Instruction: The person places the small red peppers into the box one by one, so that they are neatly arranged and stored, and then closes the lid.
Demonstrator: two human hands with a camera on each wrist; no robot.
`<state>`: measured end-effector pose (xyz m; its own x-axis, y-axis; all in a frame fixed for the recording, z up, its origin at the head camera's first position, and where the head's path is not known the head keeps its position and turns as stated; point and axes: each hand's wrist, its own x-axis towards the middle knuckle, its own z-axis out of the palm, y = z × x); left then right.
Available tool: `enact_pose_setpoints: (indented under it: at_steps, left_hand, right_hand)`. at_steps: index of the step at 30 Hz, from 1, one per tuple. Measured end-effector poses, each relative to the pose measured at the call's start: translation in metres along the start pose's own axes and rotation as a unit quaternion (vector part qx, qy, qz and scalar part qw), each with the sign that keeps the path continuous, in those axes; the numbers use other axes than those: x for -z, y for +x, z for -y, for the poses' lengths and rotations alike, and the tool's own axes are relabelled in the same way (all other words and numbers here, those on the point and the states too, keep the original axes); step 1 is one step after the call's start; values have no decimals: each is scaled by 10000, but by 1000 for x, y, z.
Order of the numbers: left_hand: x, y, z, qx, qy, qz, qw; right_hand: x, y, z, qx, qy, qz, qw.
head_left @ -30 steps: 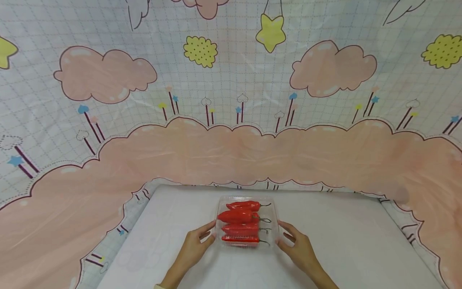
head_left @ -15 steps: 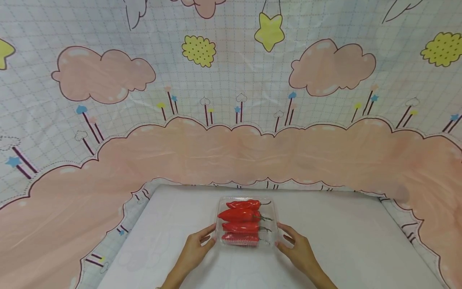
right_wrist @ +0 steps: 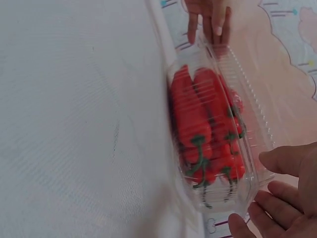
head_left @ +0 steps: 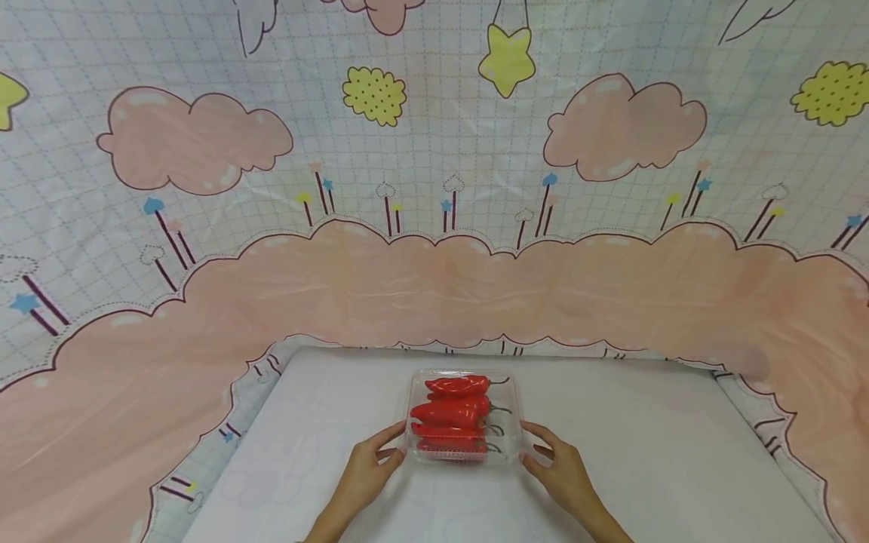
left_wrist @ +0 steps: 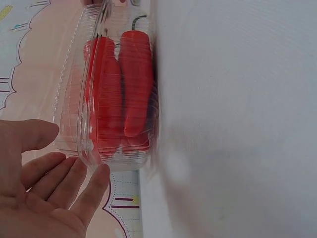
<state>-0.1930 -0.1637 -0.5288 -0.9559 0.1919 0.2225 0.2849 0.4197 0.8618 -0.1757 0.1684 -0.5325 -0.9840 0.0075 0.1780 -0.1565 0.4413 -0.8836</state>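
A clear plastic clamshell box (head_left: 508, 445) with several red peppers (head_left: 448, 413) inside is between my two hands, over the white table. Its lid is down over the peppers, which have green stems pointing right in the head view. My left hand (head_left: 365, 467) holds the left end, thumb on one side and fingertips on the other. At the opposite end my right hand (head_left: 565, 469) grips the box in the same way. In the left wrist view the ribbed wall of the box (left_wrist: 84, 114) lies near the thumb. The right wrist view shows the peppers (right_wrist: 190, 114) piled together.
The white tabletop (head_left: 645, 437) extends on both sides of the box. Behind it hangs a cloth backdrop (head_left: 516, 294) with pink clouds and yellow stars, which also runs down along the table's left and right edges.
The peppers have shifted and rolled inside the box, now lying closer together toward the near side. Both hands have stayed at the ends of the box, almost in the same place.
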Motion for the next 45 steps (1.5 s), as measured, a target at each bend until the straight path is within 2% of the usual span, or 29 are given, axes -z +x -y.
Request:
enact_pose_setpoints:
  at_steps: [3,9,11,14,18,23,31,34,39,45]
  left_hand:
    - [-3,2,-1,-58,35,-215,9997]
    - [-8,7,-3,-90,191,-550,9983]
    - [-9,8,-2,-74,249,-628,9977]
    - [-9,9,-1,24,359,-678,9971]
    - [-7,9,3,317,404,-557,9971]
    - [-6,11,5,520,274,-229,9980]
    - [-3,9,5,558,417,248,9973]
    - [-3,9,4,645,318,342,9968]
    - [-5,9,5,788,-34,487,9957]
    - [-7,10,9,867,-142,459,9951]
  right_hand:
    - [0,0,-1,78,40,-90,9999]
    - [-1,3,-4,582,59,-316,9978]
    - [-1,4,-5,466,96,-309,9984]
    - [-1,5,-6,48,115,-199,9997]
    - [-2,6,-6,-351,-63,-55,9993]
    - [-1,10,-7,-445,-33,131,9989]
    - [4,14,-9,-683,190,1053,9919]
    - [5,15,-10,-704,294,1310,9884]
    - [6,15,-12,-752,789,1593,9812]
    - [4,15,-13,-948,841,1598,9790]
